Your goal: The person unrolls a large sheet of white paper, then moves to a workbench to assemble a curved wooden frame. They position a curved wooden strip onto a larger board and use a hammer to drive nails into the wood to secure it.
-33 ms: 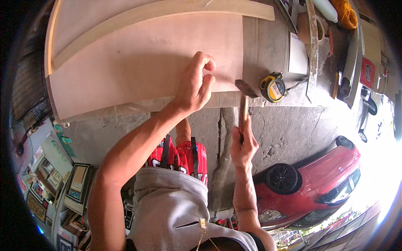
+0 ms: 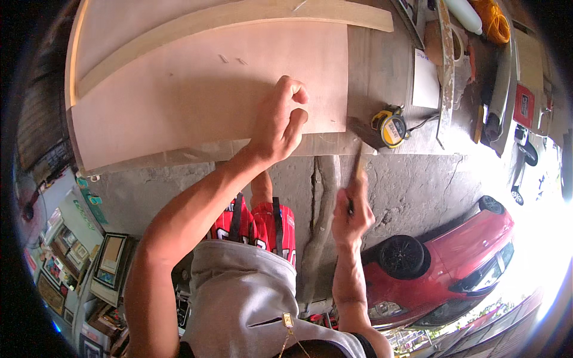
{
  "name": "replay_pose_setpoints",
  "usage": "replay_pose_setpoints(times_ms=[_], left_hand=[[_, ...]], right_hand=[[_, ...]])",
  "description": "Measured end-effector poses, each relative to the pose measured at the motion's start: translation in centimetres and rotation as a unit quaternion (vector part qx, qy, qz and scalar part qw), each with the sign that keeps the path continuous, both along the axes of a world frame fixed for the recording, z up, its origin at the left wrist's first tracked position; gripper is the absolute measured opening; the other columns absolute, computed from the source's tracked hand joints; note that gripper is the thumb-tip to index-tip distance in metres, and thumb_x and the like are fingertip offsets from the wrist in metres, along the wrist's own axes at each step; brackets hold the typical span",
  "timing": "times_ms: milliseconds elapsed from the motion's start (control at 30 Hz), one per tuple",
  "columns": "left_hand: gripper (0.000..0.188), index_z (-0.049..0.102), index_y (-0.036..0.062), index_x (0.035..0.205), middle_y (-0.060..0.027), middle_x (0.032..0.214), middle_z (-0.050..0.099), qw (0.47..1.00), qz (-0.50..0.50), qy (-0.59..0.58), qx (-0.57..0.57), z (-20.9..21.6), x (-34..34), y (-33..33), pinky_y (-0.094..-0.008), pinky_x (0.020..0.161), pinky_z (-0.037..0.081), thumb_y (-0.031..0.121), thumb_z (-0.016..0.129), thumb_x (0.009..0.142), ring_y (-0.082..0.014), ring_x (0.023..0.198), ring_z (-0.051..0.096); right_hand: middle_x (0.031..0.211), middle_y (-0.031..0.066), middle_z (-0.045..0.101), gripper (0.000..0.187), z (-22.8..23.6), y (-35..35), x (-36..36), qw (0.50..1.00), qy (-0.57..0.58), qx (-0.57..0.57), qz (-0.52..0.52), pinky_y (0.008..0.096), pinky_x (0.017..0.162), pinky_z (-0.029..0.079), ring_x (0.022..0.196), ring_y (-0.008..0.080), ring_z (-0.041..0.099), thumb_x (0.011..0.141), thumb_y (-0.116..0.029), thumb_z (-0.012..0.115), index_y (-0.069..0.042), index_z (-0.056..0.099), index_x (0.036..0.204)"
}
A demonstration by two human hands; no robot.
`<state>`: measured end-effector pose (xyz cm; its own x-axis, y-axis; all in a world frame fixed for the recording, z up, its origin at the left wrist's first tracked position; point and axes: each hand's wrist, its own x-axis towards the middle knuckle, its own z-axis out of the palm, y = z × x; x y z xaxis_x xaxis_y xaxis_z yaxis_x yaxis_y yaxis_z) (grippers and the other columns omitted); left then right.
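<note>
My right hand [image 2: 353,215] is wrapped round the wooden handle of a hammer [image 2: 360,164]. Its head is smeared by motion near the bench's front edge, left of a yellow and black tape measure [image 2: 392,126]. My left hand [image 2: 279,122] is over a pale wooden board [image 2: 131,119], its fingers curled, with a small gap between index finger and thumb. Anything within those curled fingers is too small or hidden to make out. Thin nail-like pieces [image 2: 241,61] lie on the board beyond the hand, and another small one [image 2: 332,120] lies near its right corner.
A long wooden strip [image 2: 239,19] lies across the board's far side. On the bench at right are a white paper sheet [image 2: 425,80], a worn metal strip [image 2: 446,77] and orange cord [image 2: 494,22]. A red car [image 2: 453,250] stands on the right.
The hammer has swung slightly right and toward me, its head now blurred. My right hand has shifted slightly right with it; my left hand has barely moved.
</note>
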<state>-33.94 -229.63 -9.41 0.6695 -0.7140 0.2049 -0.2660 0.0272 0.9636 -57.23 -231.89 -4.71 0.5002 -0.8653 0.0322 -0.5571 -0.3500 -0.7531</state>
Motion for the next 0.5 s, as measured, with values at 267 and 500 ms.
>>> replay_pose_setpoints(times_ms=[267, 500], left_hand=[[0.021, 0.044, 0.0009, 0.096, -0.0153, 0.083, 0.051, 0.999, 0.006, -0.048, 0.018, 0.4, 0.4, -0.5, -0.0394, 0.07, 0.046, -0.006, 0.045, 0.077, -0.0306, 0.075, 0.055], [0.022, 0.044, -0.0001, 0.096, -0.016, 0.085, 0.05, 0.998, -0.001, -0.046, 0.032, 0.9, 0.4, -0.4, -0.0406, 0.073, 0.046, -0.007, 0.046, 0.075, -0.0309, 0.078, 0.056]], right_hand=[[0.092, 0.019, 0.068, 0.041, 0.6, -0.6, 0.8, 0.996, 0.084, 0.025, -0.002, 0.0302, 0.068, 0.052, 0.077, 0.0224, 0.067, 0.089, -0.005, 0.06, 0.006, 0.051, 0.128], [0.078, 0.0102, 0.065, 0.047, 2.0, -1.3, 1.8, 0.988, 0.144, 0.049, 0.017, 0.0228, 0.06, 0.046, 0.067, 0.0083, 0.057, 0.088, -0.008, 0.064, 0.001, 0.05, 0.132]])
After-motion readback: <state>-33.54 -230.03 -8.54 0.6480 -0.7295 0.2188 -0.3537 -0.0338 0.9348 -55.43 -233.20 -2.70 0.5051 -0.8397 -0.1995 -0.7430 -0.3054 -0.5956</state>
